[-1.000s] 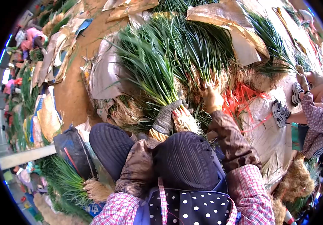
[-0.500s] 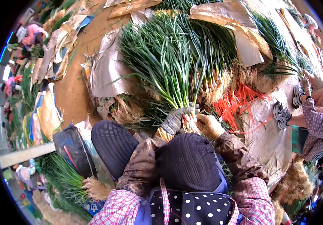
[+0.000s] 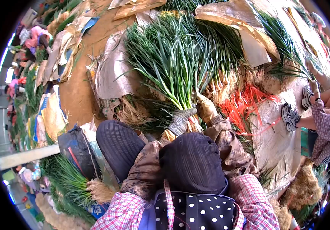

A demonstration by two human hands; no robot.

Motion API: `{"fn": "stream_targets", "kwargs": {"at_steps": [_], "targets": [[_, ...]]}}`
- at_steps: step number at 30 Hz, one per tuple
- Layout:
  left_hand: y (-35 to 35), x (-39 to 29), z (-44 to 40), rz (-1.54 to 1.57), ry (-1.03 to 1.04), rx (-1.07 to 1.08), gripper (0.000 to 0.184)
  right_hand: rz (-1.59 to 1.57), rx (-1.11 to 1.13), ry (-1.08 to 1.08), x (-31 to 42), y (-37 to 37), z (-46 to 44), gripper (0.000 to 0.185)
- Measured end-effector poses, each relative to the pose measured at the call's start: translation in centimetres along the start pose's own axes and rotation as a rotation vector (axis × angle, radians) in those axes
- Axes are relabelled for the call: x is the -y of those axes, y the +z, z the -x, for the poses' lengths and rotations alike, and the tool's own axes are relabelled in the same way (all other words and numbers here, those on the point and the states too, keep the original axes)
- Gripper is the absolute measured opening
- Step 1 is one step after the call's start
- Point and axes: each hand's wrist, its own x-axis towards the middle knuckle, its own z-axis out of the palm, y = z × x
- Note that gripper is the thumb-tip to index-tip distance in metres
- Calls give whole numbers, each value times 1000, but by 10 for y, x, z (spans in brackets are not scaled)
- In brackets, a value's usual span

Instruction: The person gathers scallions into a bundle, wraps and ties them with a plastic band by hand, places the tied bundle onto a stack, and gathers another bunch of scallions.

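My left hand (image 3: 181, 120), in a grey glove, is closed round the lower stems of a bunch of long green leafy plants (image 3: 178, 80). Pale roots hang below that grip, partly hidden by my knee. Just to the right and slightly higher, my right hand (image 3: 205, 106), in a tan glove, has its fingers pressed together at the stems on the bunch's right side. More plants with bushy, pale roots (image 3: 220, 86) lie behind and to the right of my hands.
Red plastic strips (image 3: 245, 103) lie right of my hands. Brown sheets (image 3: 245, 23) cover part of the pile. A co-worker's shoes (image 3: 289, 117) are at the right, and that person's hands hold other plants. A dark bag (image 3: 78, 151) stands left of my knees.
My right hand went from the root pile down beside my left hand, then up slightly to the stems. The bunch now stands more upright and spreads wider.
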Motion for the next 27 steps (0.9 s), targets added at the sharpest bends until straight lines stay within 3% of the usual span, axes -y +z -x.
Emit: {"fn": "stream_targets", "kwargs": {"at_steps": [4, 6, 8, 10, 12, 13, 15, 16, 18, 19, 20, 22, 24, 26, 27], "targets": [[23, -16, 19, 74, 22, 45, 17, -143, -134, -64, -7, 2, 19, 17], [15, -13, 15, 86, -77, 85, 17, -39, -168, 97, 2, -1, 17, 15], [7, -13, 15, 147, -216, 162, 18, 82, -113, 95, 12, 2, 24, 11], [17, -36, 32, 256, -395, 275, 20, 68, -218, 93, 9, -8, 14, 13], [19, -34, 29, 171, -189, 319, 21, 305, -348, 100, 3, -25, 13, 16], [21, -40, 30, 204, -164, 333, 23, 447, -392, 87, 17, 2, 47, 16], [28, -54, 35, 297, -146, 326, 32, 1060, -391, -57, -24, -71, 31, 20], [22, -48, 26, 263, -39, 283, 34, 1433, -243, -91, -30, -89, 45, 28], [5, -39, 12, 212, -102, 265, 31, 1947, 44, 365, -22, -79, 82, 44], [-2, -32, 5, 184, -117, 218, 29, 2078, 439, 481, -57, -148, 57, 46], [-8, -26, -1, 156, -132, 172, 29, 2186, 437, 446, -57, -146, 57, 39], [1, -28, 3, 215, -203, 52, 31, 2066, -222, 43, -13, -97, 58, 34], [-1, -15, -3, 119, -125, -20, 28, 1869, -536, -342, 26, -60, 31, 33], [-18, -6, -14, 37, -192, 59, 27, 1890, -723, -639, 53, -40, -3, 36], [-8, -15, -8, 63, -157, 64, 27, 1912, -691, -594, 60, -45, -23, 34]]}}
